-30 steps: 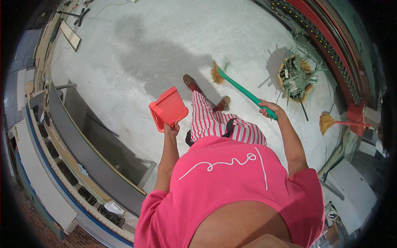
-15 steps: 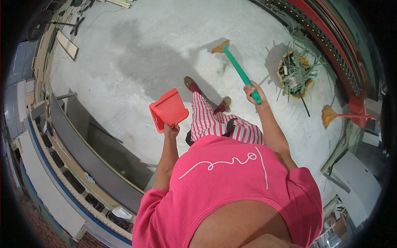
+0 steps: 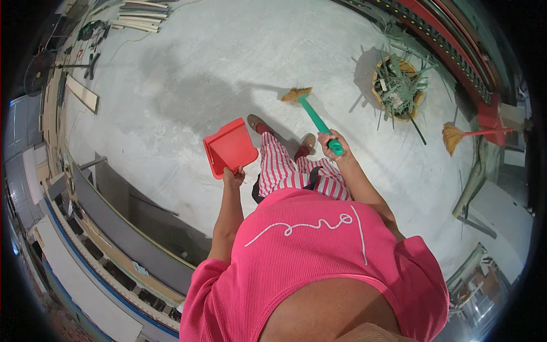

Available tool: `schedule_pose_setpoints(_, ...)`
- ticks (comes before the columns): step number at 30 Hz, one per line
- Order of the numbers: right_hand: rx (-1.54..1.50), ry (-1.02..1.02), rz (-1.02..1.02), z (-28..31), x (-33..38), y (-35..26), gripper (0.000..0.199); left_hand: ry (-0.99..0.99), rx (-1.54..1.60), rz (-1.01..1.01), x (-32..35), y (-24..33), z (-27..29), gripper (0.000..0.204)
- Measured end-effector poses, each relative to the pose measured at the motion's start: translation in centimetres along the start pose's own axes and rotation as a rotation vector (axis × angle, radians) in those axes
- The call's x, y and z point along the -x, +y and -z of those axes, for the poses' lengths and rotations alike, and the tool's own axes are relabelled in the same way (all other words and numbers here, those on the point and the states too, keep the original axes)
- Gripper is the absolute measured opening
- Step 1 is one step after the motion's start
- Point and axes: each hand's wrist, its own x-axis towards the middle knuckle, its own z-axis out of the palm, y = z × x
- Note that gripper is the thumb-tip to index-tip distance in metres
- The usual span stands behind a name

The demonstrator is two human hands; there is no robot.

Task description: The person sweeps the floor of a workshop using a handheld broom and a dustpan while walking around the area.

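Note:
My left hand (image 3: pixel 234 176) is closed on the near edge of a red dustpan (image 3: pixel 232 147), held left of my legs with its wide side away from me. In my right hand (image 3: pixel 335 145) is a small hand broom (image 3: pixel 315 115) with a green handle, gripped close to the handle's end. Its tan bristles (image 3: pixel 296 94) point away from me, over the pale floor beyond my feet. From this view I cannot tell whether the bristles touch the floor.
A yellow basket (image 3: pixel 420 97) full of grey-green strips stands at the far right, near a red machine (image 3: pixel 485 117). Another broom (image 3: pixel 454 137) with a red handle lies below it. Wooden slats (image 3: pixel 142 16) lie far left; a long grey panel (image 3: pixel 114 208) runs along my left.
The green broom has come nearer and to the left, its bristles lower in view. My left hand and the dustpan have barely shifted. The whole view has turned slightly.

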Motion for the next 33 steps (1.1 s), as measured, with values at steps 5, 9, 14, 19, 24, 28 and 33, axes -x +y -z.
schedule_pose_setpoints(5,0.016,-0.008,-0.037,1.0,4.7,-1.4,0.039,-0.176,-0.044,-0.045,0.2,0.9,-2.4,0.036)
schedule_pose_setpoints(9,0.278,0.149,-0.095,-1.7,9.1,-1.2,0.026,-0.172,-0.065,-0.013,0.0,1.3,-4.1,0.036)
schedule_pose_setpoints(14,1.419,0.575,0.193,-1.9,9.1,-2.6,0.029,-0.224,-0.093,-0.011,-0.6,1.4,-3.8,0.041)
schedule_pose_setpoints(19,1.966,0.77,0.269,0.1,4.9,-6.1,0.027,-0.194,-0.114,-0.043,1.0,1.1,-3.5,0.043)
schedule_pose_setpoints(24,2.252,0.94,0.105,0.7,3.4,-3.8,0.035,-0.131,-0.075,-0.06,1.3,0.7,-2.4,0.041)
schedule_pose_setpoints(28,2.331,1.001,0.048,1.0,4.5,-1.7,0.039,-0.095,-0.052,-0.013,0.4,0.2,-0.4,0.037)
schedule_pose_setpoints(33,2.488,0.946,-0.048,1.1,8.4,-2.5,0.042,-0.048,-0.032,-0.033,-0.1,-0.9,0.9,0.034)
